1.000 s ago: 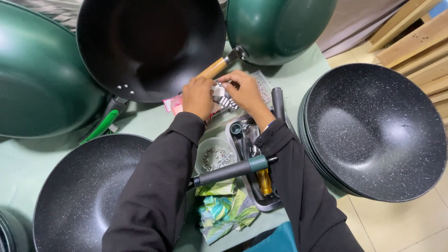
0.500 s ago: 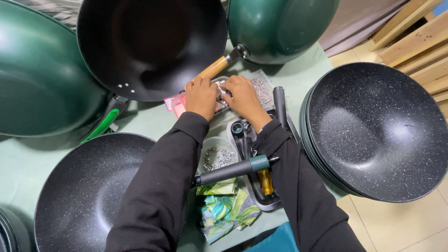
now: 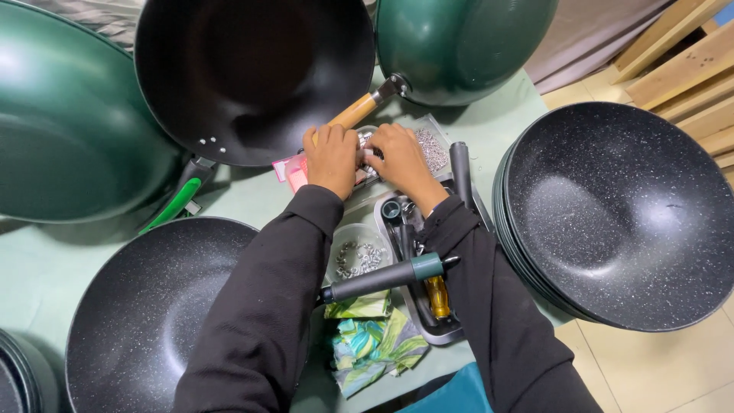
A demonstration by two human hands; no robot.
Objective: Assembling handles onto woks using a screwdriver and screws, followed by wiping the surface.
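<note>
Six woks (image 3: 252, 76) perhaps, two hands (image 3: 367, 157).

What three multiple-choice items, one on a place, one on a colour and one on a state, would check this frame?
1. Where is the wooden handle?
A. just beyond the left hand
B. on the floor
C. inside the tray

2. What colour is the table cover?
A. red
B. pale green
C. black

3. How are the hands placed?
A. far apart
B. close together over a clear bag of small metal parts
C. under the table

Answers: 1 A, it pokes out past the knuckles; 2 B, pale green shows between pans; 3 B, the right hand nearly meets the left.
</note>
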